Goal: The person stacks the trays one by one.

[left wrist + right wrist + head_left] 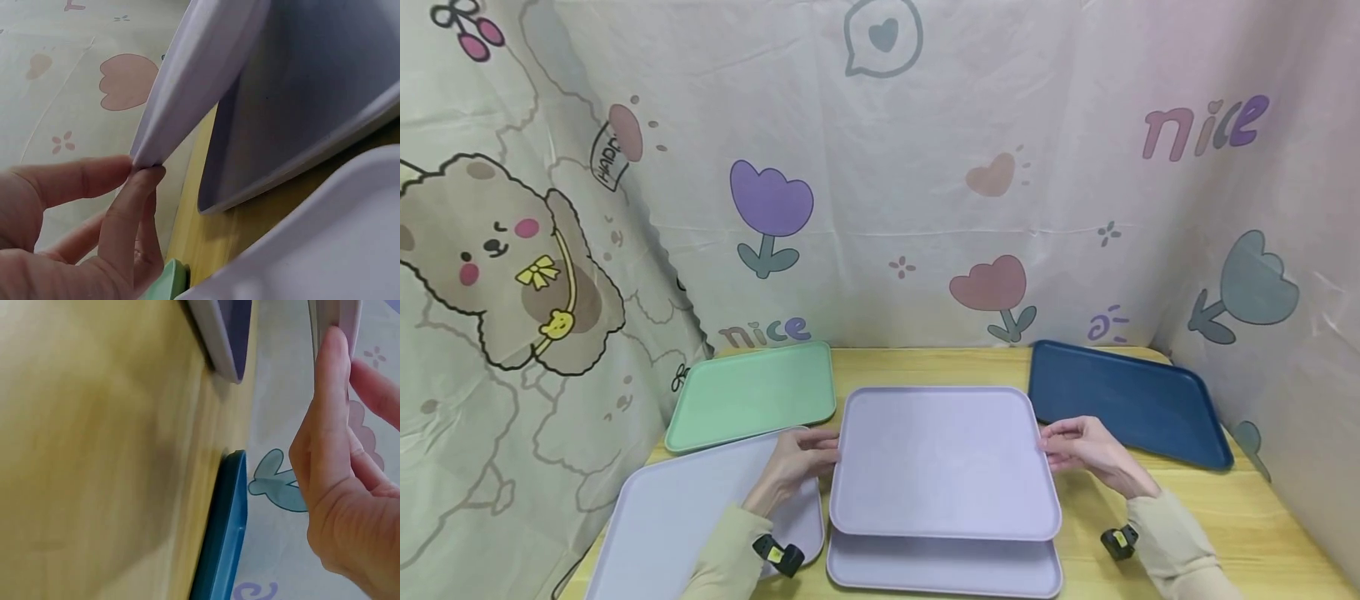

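A pale lilac tray (pixel 946 462) is held up off the table by both hands, one at each short side. My left hand (pixel 797 462) pinches its left rim between thumb and fingers, as the left wrist view shows close up. At the opposite rim, my right hand (pixel 1086 450) grips with thumb and fingertips. Below the raised tray lies a second lilac tray (pixel 943 569) on the table, with a gap between the two; most of it is hidden from the head view. Another lilac tray (pixel 700 508) lies at the left, partly under my left forearm.
A mint green tray (pixel 752 396) lies at the back left, next to the left lilac tray. At the back right is a dark blue tray (pixel 1127 404), set at an angle. Printed cloth (pixel 880 167) hangs around the wooden table (pixel 925 364) at the back and sides.
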### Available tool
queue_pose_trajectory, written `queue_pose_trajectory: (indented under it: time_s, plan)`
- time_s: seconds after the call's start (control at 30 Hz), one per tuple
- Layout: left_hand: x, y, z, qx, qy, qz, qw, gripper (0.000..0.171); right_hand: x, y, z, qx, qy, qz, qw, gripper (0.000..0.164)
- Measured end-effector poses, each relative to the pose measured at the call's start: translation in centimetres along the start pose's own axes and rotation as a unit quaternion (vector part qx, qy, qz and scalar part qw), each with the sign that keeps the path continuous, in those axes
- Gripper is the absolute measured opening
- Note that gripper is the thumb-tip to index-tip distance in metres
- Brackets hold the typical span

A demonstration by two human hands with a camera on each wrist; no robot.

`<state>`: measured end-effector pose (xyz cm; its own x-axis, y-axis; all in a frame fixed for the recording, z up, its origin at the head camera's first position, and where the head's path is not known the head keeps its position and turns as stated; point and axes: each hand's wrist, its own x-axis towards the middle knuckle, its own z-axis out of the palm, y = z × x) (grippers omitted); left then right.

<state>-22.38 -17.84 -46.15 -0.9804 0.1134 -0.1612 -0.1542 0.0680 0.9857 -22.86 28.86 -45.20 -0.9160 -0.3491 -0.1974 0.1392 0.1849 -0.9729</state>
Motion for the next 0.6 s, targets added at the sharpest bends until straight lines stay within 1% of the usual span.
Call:
queue_pose_trajectory:
  time_s: [0.1, 0.2, 0.33, 0.43, 0.53, 0.6]
  plan:
    - [-0.4, -0.1, -0.2, 0.010, -0.033, 0.003, 0.9994, 0.051, -0.3, 0.4, -0.1, 0.002, -0.019, 0.001, 1.000, 0.022]
    - [-0.6, -0.3, -0.2, 0.022, -0.051, 0.004, 0.9984, 0.048, -0.6, 0.7, -0.2, 0.001, -0.035, 0.007, 0.999, 0.019]
    - [-0.8, -0.5, -0.3, 0.042, -0.056, -0.002, 0.9975, 0.044, -0.8, 1.1, -0.3, -0.003, -0.062, 0.009, 0.998, 0.019]
    - [-0.9, -0.7, -0.2, 0.064, -0.054, -0.005, 0.9965, 0.040, -0.9, 1.4, -0.3, -0.006, -0.085, 0.007, 0.996, 0.018]
    - [-1.0, -0.8, 0.0, 0.087, -0.050, -0.004, 0.9950, 0.038, -0.9, 1.7, -0.2, -0.011, -0.092, 0.010, 0.996, 0.018]
    - [-1.0, -0.9, 0.1, 0.099, -0.048, -0.003, 0.9939, 0.036, -0.9, 1.9, -0.2, -0.016, -0.086, 0.017, 0.996, 0.019]
